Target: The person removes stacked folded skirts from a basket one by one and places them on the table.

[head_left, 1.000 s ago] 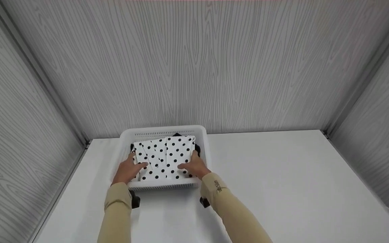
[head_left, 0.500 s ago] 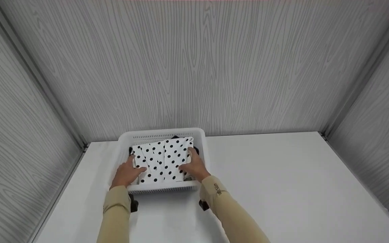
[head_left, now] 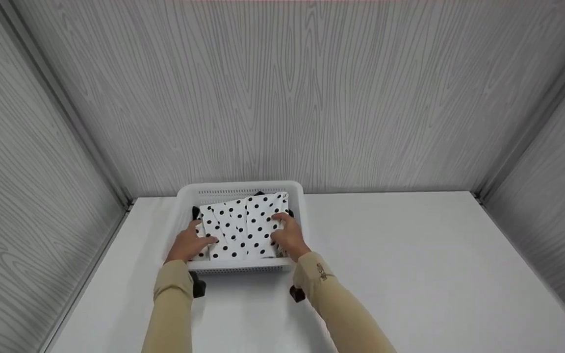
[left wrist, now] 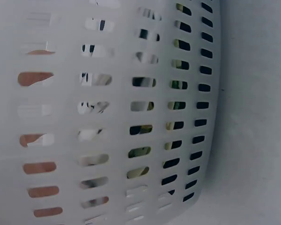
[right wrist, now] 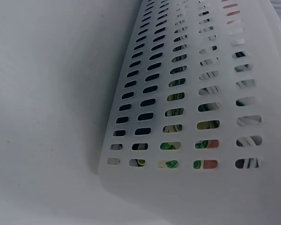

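A folded white cloth with black polka dots point(head_left: 236, 228) lies flat in a white perforated plastic basket point(head_left: 238, 264), in the head view. My left hand point(head_left: 188, 243) holds the cloth's left edge, thumb on top and fingers down between cloth and basket wall. On the opposite side my right hand point(head_left: 290, 238) rests on the cloth's right edge, thumb and index finger apart on top of it. Through the slots of the basket wall point(left wrist: 117, 65) in the left wrist view, some skin and other fabrics show. The right wrist view shows green-patterned fabric point(right wrist: 168, 164) low in the basket.
The basket stands at the back left of a white table point(head_left: 400, 260), near the grey wood-grain back wall point(head_left: 287, 98). Side panels rise at left point(head_left: 27, 196) and right point(head_left: 557, 211). Dark items peek out around the polka-dot cloth.
My right hand has shifted from the cloth's right edge to fingers lying on top of it. The cloth's right side has been nudged slightly; my left hand stays at its edge.
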`<action>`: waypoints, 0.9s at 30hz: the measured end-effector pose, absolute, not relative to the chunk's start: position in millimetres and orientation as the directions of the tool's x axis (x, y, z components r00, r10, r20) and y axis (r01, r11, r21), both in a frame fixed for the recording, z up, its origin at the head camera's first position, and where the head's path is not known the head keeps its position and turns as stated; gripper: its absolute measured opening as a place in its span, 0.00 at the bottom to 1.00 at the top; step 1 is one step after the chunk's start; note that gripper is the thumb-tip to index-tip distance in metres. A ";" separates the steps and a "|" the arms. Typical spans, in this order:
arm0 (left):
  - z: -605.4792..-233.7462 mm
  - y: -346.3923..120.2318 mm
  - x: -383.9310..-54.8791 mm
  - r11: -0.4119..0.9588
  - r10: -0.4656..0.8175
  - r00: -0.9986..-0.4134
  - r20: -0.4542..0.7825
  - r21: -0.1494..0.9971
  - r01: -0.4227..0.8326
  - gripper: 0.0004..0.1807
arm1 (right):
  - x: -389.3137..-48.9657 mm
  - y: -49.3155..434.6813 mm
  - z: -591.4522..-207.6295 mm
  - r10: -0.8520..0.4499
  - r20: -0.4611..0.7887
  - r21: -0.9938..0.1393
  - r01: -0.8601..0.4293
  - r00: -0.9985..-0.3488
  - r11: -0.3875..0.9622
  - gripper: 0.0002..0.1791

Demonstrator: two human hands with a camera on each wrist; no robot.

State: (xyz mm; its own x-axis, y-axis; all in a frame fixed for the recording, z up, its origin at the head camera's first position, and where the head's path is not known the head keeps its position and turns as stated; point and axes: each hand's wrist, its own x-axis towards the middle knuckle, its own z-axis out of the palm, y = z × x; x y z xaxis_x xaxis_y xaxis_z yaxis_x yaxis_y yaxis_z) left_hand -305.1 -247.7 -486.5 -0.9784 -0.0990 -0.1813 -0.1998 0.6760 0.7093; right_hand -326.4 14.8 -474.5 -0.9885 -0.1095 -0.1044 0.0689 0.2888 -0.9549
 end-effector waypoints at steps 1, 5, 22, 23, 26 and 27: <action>-485.8 -247.4 -305.1 0.673 -0.093 -0.975 -0.203 0.708 -0.212 0.48 | -326.2 14.3 -474.1 -0.094 -0.087 -0.955 0.056 -0.992 0.290 0.30; -484.9 -247.4 -305.4 0.670 -0.080 -0.969 -0.235 0.706 -0.227 0.47 | -324.8 13.0 -473.4 -0.072 -0.053 -0.948 0.027 -0.996 0.317 0.28; -486.8 -248.4 -310.3 0.608 -0.090 -0.994 -0.067 0.786 -0.109 0.27 | -329.7 17.4 -477.7 -0.213 -0.155 -0.951 0.087 -0.965 0.298 0.33; -485.9 -248.0 -310.8 0.607 -0.079 -0.995 -0.064 0.789 -0.099 0.27 | -330.2 17.5 -477.5 -0.216 -0.159 -0.950 0.090 -0.963 0.298 0.33; -484.3 -247.8 -310.6 0.595 -0.046 -0.993 -0.112 0.795 -0.117 0.31 | -331.0 17.6 -476.9 -0.223 -0.171 -0.949 0.100 -0.960 0.299 0.34; -483.7 -247.8 -309.8 0.581 -0.035 -0.989 -0.142 0.802 -0.136 0.33 | -331.2 17.6 -477.1 -0.232 -0.172 -0.949 0.099 -0.957 0.298 0.34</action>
